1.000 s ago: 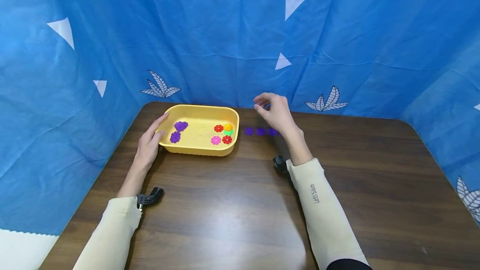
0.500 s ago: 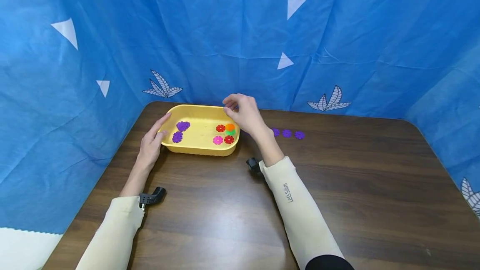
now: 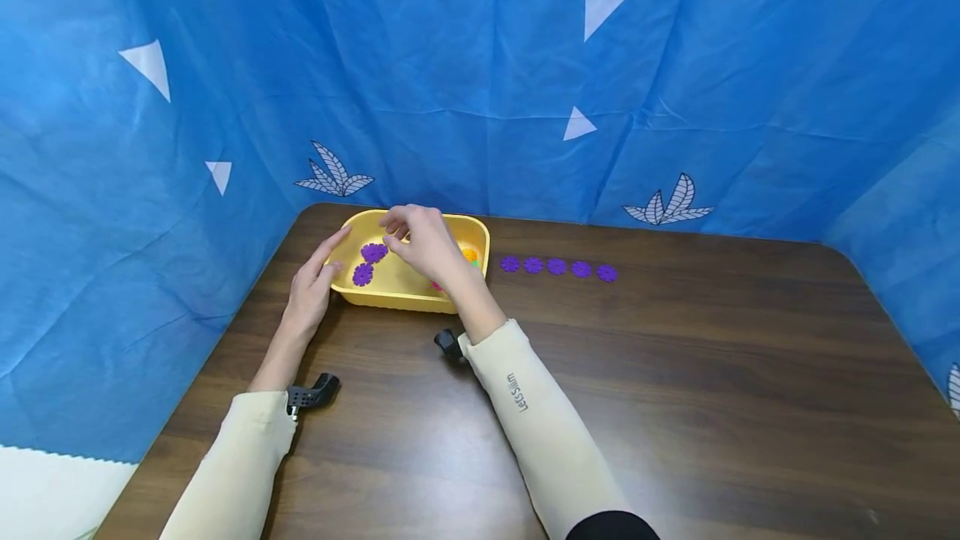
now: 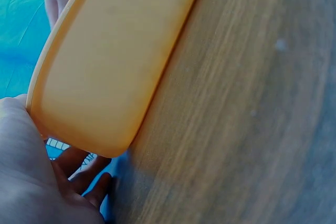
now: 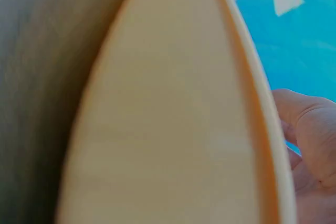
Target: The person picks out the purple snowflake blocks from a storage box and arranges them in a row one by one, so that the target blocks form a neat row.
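Left fingers (image 3: 328,248) grip tray rim (image 3: 397,296) — right fingers (image 3: 395,216) clear above it

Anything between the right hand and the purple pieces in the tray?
Nothing visible: the right hand is over the yellow tray, close to the purple pieces; the left hand grips the tray's left end, beyond them.

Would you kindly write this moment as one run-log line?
left hand: holds yellow tray; right hand: over tray; purple discs: five in row on table

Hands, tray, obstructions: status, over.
Left hand holds yellow tray at left end. Right hand over tray, grasping nothing visible. Five purple discs lined up on table. Right forearm blocks part of tray from head view.
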Motion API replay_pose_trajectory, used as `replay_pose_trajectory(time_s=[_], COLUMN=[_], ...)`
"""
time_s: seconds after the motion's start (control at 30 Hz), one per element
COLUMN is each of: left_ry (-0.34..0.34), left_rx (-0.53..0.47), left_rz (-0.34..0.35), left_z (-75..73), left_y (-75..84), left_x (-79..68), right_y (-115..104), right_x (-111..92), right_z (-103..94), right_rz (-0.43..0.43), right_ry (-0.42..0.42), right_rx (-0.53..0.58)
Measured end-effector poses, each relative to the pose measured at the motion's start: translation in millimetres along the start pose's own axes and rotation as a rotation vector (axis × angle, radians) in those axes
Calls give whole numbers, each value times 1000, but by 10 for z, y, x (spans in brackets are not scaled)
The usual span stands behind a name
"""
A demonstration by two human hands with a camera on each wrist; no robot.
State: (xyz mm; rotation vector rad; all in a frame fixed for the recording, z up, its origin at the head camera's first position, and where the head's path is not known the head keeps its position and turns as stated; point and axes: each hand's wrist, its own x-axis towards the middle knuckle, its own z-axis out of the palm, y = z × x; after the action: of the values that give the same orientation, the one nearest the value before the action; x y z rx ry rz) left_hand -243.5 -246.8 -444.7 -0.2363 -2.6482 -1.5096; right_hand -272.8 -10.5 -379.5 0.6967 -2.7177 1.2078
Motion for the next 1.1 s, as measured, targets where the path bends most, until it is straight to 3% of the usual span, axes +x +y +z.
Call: replay_pose_trajectory(time_s=[0.2, 0.33, 0.5, 0.83, 1.1], left_ry=[17, 14, 10, 17, 26], left_rx=[7, 2, -4, -5, -25], left_rz=[11, 13, 13, 29, 25], left_z=[-9, 16, 40, 27, 15], left_y=[-26, -32, -20, 0, -31], left_x=[2, 9, 23, 25, 22], right_y=[-97, -107, -118, -143, -122], right_x=[38, 51, 71, 112, 134], right_z=[305, 424, 479, 521, 569], right_rz=[-31, -23, 27, -19, 19], right_ry=[-147, -184, -194, -309, -284], right_rx=[-139, -141, -171, -259, -240])
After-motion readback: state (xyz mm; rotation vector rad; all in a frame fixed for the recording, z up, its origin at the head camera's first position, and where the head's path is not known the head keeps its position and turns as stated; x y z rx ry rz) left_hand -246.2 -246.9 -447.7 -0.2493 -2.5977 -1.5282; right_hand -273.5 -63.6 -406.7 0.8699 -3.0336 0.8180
